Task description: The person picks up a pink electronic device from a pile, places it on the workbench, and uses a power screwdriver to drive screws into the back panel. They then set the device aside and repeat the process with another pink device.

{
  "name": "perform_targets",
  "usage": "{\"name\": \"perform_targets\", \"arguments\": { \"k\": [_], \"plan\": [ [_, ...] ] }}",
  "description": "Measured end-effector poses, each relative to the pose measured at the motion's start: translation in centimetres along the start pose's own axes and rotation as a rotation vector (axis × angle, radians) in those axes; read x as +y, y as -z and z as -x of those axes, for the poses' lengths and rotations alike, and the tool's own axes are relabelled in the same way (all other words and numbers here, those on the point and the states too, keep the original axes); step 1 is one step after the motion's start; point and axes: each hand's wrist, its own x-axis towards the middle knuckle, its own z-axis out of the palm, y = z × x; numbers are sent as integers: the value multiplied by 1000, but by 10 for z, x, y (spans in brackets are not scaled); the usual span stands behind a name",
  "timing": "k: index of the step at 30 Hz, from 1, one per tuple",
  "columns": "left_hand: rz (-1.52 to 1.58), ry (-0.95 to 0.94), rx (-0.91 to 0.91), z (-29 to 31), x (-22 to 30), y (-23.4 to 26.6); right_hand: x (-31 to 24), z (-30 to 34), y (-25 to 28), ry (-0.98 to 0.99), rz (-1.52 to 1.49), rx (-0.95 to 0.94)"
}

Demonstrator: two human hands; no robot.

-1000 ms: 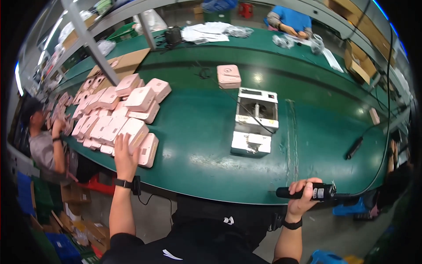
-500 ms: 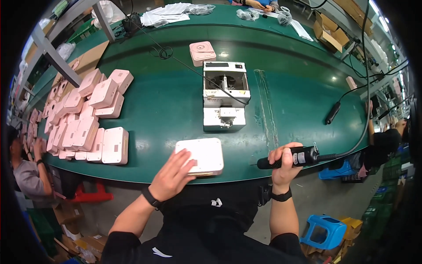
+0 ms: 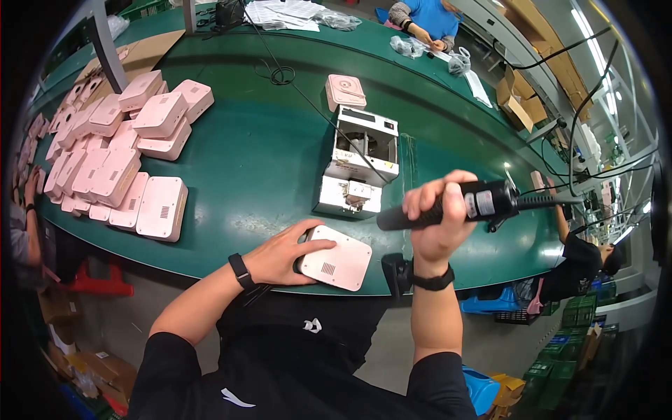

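My left hand (image 3: 281,256) grips the left end of a pale pink plastic housing (image 3: 343,260) with rounded corners, a small vent grille and screw holes near its corners. The housing lies slightly turned at the table's front edge. My right hand (image 3: 439,220) is wrapped round a black corded electric screwdriver (image 3: 488,201), raised above the table and tilted nearly level. Its tip points left, toward the white screw feeder (image 3: 353,168), and I cannot make out a bit. Just beyond the feeder sits another pink housing (image 3: 345,92) with a round recess.
Many pink housings (image 3: 159,208) are piled at the left of the green table (image 3: 245,140). A black cable (image 3: 308,112) crosses over the feeder. Co-workers sit at the far side, left and right; one wears a blue top (image 3: 428,17). An open carton (image 3: 519,101) stands at the back right.
The housing has turned clockwise and moved slightly right, and my left hand has gone from lying on top to gripping its end. My right hand has lifted the screwdriver. The view has shifted.
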Motion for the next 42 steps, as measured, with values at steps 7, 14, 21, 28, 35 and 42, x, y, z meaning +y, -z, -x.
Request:
{"name": "perform_targets", "arguments": {
  "k": [7,14,21,28,35,42],
  "plan": [
    [16,31,116,0,-9,-5,39,-27,-16,30,174,-72],
    [60,20,178,4,-19,-9,24,-10,-12,-85,160,-112],
    [37,29,199,4,-22,-10,14,7,4,-26,218,-87],
    [31,20,221,2,-22,-14,28,15,19,-37,247,-57],
    [-6,23,225,0,-21,-13,32,22,20,8,184,-91],
    [-7,32,223,1,-22,-14,29,21,17,4,203,-108]
  ]
}}
